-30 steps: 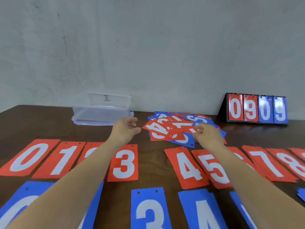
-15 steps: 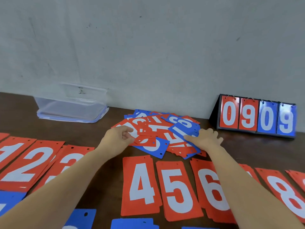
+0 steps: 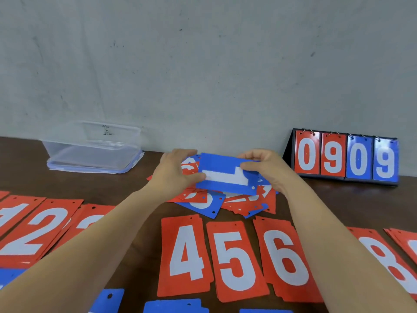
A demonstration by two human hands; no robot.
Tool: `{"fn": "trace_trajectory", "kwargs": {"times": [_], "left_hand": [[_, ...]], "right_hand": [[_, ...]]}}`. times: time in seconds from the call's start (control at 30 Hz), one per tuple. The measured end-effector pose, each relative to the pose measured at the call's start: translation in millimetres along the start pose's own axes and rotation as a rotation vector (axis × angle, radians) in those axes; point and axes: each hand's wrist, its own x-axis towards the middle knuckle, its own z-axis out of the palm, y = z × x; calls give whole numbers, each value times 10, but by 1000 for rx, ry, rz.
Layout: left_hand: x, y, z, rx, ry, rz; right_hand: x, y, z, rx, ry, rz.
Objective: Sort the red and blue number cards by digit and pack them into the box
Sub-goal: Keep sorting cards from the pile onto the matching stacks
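Note:
My left hand (image 3: 174,171) and my right hand (image 3: 264,168) both hold one blue card (image 3: 222,164) showing a white 1, turned sideways and lifted above the mixed pile of red and blue cards (image 3: 209,203). Each hand pinches one short end of it. Red stacks lie in a row in front: 1 (image 3: 11,218), 2 (image 3: 42,231), 4 (image 3: 184,256), 5 (image 3: 234,260), 6 (image 3: 286,258), 8 (image 3: 388,258). My left forearm covers most of the red 3 stack (image 3: 90,216). The clear plastic box (image 3: 92,147) stands at the back left.
A black flip scoreboard (image 3: 345,157) reading 0909 stands at the back right against the wall. Blue cards (image 3: 178,306) show at the bottom edge. Dark wooden table (image 3: 108,184) lies between box and rows.
A blue 1 card has been lifted from the pile and is now held in both hands. The view has shifted right and closer to the pile.

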Motion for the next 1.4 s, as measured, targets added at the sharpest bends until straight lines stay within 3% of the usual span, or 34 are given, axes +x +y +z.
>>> {"fn": "trace_trajectory", "kwargs": {"times": [0.1, 0.17, 0.27, 0.4, 0.5, 0.63, 0.73, 0.87, 1.23, 1.4], "left_hand": [[94, 105, 29, -7, -71, 42], [105, 110, 44, -63, -96, 2], [107, 29, -3, -352, -17, -213], [174, -81, -65, -696, 115, -505], [200, -173, -63, -724, 159, -553], [148, -318, -57, -720, 158, -607], [128, -353, -4, -679, 158, -606], [146, -428, 51, -622, 174, -624], [108, -573, 35, -576, 207, -653], [82, -532, 52, -559, 198, -645]], "right_hand": [[-25, -118, 147, -70, -122, -47], [-31, -135, 205, -32, -93, -38], [-26, -81, 183, 97, 66, -5], [-64, 19, 195, 124, 78, 67], [-9, 115, 139, 75, 250, 74], [161, 491, -172, -205, 489, 160], [289, 733, -215, -515, 399, 227], [537, 837, -35, -795, 246, 181], [997, 804, -150, -1038, 124, 342], [984, 836, -214, -983, 131, 381]]}}
